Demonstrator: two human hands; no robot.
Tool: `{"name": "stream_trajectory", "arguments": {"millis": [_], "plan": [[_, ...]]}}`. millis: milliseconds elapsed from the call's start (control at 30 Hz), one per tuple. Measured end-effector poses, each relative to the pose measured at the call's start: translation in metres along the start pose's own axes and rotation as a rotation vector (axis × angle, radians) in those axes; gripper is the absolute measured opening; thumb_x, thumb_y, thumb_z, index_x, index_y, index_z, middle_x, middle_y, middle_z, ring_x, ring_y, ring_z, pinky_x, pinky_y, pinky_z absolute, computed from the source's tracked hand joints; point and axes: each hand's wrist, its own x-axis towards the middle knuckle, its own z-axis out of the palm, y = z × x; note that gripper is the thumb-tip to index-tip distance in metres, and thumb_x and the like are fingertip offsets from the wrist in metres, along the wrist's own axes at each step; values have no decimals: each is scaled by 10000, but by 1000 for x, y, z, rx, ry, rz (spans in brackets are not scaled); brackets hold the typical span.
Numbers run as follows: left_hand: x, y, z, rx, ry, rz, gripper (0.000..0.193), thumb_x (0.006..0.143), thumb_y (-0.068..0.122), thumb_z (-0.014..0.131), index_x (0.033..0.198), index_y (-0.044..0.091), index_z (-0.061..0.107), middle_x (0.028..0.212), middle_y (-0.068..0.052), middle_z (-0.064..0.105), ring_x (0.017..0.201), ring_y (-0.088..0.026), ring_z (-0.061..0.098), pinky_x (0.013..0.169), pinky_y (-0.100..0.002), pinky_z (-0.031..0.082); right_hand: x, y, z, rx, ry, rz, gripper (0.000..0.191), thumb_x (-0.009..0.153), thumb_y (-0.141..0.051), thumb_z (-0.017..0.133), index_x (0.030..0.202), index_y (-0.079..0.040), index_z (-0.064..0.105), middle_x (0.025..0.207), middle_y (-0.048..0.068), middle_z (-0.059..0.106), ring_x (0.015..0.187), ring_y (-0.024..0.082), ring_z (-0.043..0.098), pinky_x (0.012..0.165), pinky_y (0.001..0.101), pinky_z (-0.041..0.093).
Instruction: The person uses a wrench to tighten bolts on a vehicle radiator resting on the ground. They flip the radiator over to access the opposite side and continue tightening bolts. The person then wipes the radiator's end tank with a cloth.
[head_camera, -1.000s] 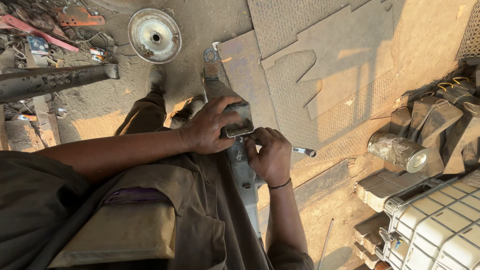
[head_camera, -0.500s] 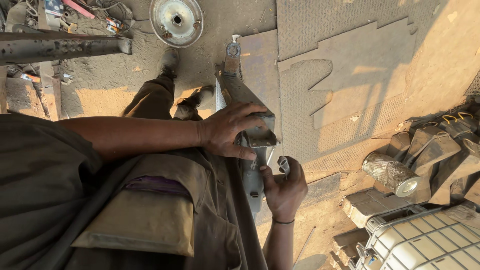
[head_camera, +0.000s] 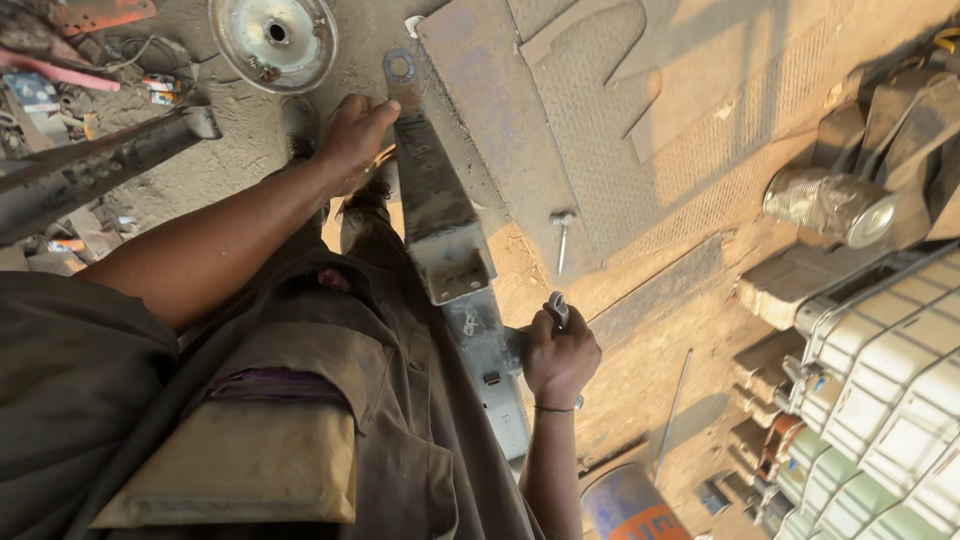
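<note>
A long grey metal bar with a clamp bracket around its middle runs away from my body towards the ground. My left hand grips the bar's side near its far end, just below the round eye. My right hand, with a thin band on the wrist, is closed on a small metal wrench beside the bar, just below the bracket. A loose bolt lies on the dirt to the right of the bar.
Flat chequered steel plates lie on the ground ahead. A round metal disc sits at the top left, a heavy steel beam at left. A caged white tank, metal parts and a blue drum stand at right.
My left hand has left the bracket and moved up to the bar's far end. My right hand still holds the wrench, now just below the bracket. A bolt now lies on the dirt.
</note>
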Motion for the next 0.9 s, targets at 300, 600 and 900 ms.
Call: {"name": "stream_trajectory", "arguments": {"millis": [300, 600, 900], "plan": [[-23, -19, 28, -229, -564, -590, 490, 1007, 530, 572, 1185, 82, 658, 982, -108, 737, 819, -201, 736, 767, -381, 615, -18, -3, 12, 241, 18, -96, 214, 863, -209, 632, 729, -50, 683, 662, 167, 637, 635, 373, 619, 618, 468, 492], [-53, -44, 67, -194, -554, -700, 516, 996, 544, 557, 1238, 97, 651, 1061, -84, 760, 916, -211, 756, 865, -397, 608, -36, 88, 23, 375, 25, -159, 192, 851, -188, 645, 841, -16, 730, 759, 149, 696, 698, 336, 652, 658, 429, 514], [-157, -96, 169, 241, -601, -788, 846, 951, 671, 609, 1339, -79, 627, 1148, -139, 728, 968, -235, 668, 1030, -612, 449, -117, 274, 5, 806, -57, 482, 251, 850, -149, 650, 1000, 25, 750, 744, 132, 705, 625, 206, 619, 596, 339, 485]]}}
